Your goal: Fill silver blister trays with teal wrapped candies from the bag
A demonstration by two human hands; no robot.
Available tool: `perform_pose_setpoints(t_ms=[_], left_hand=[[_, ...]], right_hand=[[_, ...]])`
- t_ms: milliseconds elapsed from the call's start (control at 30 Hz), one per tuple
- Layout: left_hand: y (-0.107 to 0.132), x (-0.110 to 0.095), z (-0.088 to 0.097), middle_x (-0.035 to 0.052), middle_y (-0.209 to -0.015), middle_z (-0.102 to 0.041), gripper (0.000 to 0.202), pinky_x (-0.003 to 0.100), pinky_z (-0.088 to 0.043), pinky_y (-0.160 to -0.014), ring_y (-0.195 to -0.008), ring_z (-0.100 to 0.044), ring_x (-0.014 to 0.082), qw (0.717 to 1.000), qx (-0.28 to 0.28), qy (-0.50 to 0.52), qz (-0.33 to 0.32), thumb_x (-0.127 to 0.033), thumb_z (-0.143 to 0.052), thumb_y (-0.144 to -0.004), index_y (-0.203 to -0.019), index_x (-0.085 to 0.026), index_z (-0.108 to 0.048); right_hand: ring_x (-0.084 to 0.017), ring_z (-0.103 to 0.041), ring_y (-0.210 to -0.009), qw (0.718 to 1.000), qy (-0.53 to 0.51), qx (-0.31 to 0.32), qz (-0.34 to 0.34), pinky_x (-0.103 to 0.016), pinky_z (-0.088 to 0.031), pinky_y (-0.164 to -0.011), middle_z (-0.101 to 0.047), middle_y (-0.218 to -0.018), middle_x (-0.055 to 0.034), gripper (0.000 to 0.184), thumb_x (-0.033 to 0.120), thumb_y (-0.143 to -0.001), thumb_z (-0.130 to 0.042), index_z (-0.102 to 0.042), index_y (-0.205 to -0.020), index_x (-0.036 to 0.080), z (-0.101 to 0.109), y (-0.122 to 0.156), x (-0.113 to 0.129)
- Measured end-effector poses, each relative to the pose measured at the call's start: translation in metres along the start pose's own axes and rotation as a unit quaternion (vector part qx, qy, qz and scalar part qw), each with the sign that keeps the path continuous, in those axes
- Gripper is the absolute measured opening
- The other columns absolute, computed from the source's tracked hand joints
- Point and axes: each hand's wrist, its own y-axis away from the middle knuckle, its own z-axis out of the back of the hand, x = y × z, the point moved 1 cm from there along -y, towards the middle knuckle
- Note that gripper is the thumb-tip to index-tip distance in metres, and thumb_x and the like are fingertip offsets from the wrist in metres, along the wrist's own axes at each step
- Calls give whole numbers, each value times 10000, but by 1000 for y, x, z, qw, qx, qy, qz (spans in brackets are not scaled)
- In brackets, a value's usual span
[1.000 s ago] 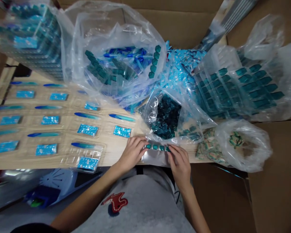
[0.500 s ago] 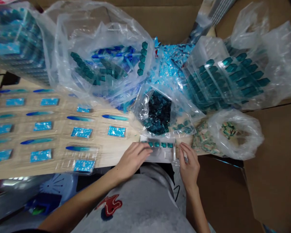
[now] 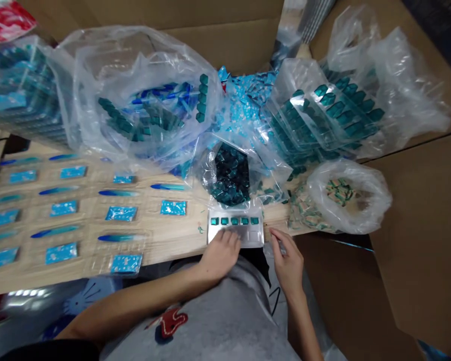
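A shallow, silvery tray (image 3: 251, 235) lies at the table's front edge, with a row of several small teal gem-like pieces (image 3: 234, 221) along its far side. My left hand (image 3: 221, 253) rests over the tray's near left part, its fingers laid side by side just below the row. Beyond the tray's right edge is my right hand (image 3: 288, 260), thumb and forefinger tips drawn together; anything between them is too small to make out. Behind the tray, an open clear bag (image 3: 231, 173) holds many dark teal pieces.
Clear packs with blue pens (image 3: 118, 193) and blue sachets (image 3: 121, 213) cover the table's left. Large clear bag (image 3: 146, 60) stands behind them. Stacked plastic trays with teal pieces (image 3: 334, 110) stand back right. A bag of small green-and-tan pieces (image 3: 379, 200) sits right, beside cardboard (image 3: 424, 220).
My left hand has drawn back toward me, uncovering the whole row of teal pieces. My right hand's thumb and forefinger have come closer together. The view has shifted slightly.
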Motion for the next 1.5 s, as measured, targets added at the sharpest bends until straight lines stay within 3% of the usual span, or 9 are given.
perform_pose_setpoints(t_ms=[233,400,467,633,800,933,1100,1367,1500], left_hand=[[14,0,18,109,-982,-681,157,364,-459,-833,-869,-607,214,986,-98,-66,-119,-140,-481,-926,-958,-109,-632],[43,9,36,57,-904,-703,168,336,-436,-918,-868,-602,186,919,-328,-24,-218,-136,-452,-944,-908,-131,-616],[54,17,45,62,-937,-700,169,333,-443,-936,-924,-604,187,916,-342,55,-204,-287,-519,-939,-980,-142,-595],[78,44,76,149,-1266,-580,914,480,-420,-995,-1175,-527,293,916,-321,225,-83,-673,-621,-689,-1418,-229,-296],[79,49,109,138,-1265,-584,1094,472,-422,-999,-1136,-561,298,891,-272,321,-171,-748,-653,-567,-1458,-271,-236],[72,49,123,134,-1264,-600,812,422,-448,-971,-1149,-569,260,906,-245,304,-164,-557,-666,-758,-1422,-248,-315],[65,52,131,81,-1052,-707,311,346,-503,-881,-998,-654,182,895,-306,291,-141,-238,-622,-882,-1183,-206,-551],[60,54,138,14,-1012,-736,270,358,-513,-866,-933,-688,162,895,-331,276,-115,-269,-575,-916,-1185,-277,-571],[62,58,132,56,-1199,-660,453,437,-454,-998,-1125,-609,209,900,-327,270,-101,-332,-594,-899,-1327,-293,-450]], right_hand=[[-202,-684,-638,988,-102,56,-96,-360,-573,-597,-739,-828,-89,330,417,-897,-503,-671,-1068,190,1,-2,14],[-214,-711,-635,853,-391,203,-280,-336,-571,-537,-685,-700,-8,687,448,-817,-630,-371,-1423,255,-5,-14,42],[-215,-712,-620,827,-413,223,-310,-303,-552,-499,-660,-645,19,826,368,-767,-700,-279,-1468,247,0,-17,54],[-203,-662,-487,840,-382,224,-314,-291,-514,-425,-677,-567,-1,831,370,-790,-653,-240,-1490,198,29,-23,82],[-190,-616,-407,825,-391,242,-328,-265,-473,-373,-670,-494,-4,745,453,-824,-589,-303,-1465,203,34,-33,107],[-158,-610,-391,786,-441,265,-342,-212,-450,-363,-672,-497,7,630,428,-824,-603,-397,-1396,263,29,-40,124],[-122,-613,-404,744,-493,257,-370,-169,-461,-391,-653,-479,43,438,395,-759,-668,-569,-1181,329,22,-48,141],[-165,-554,-333,841,-368,244,-314,-240,-410,-304,-545,-410,44,602,546,-744,-583,-530,-1289,295,15,-60,151],[-191,-570,-333,861,-356,214,-293,-261,-402,-288,-555,-414,29,555,499,-810,-502,-493,-1325,292,15,-58,147]])
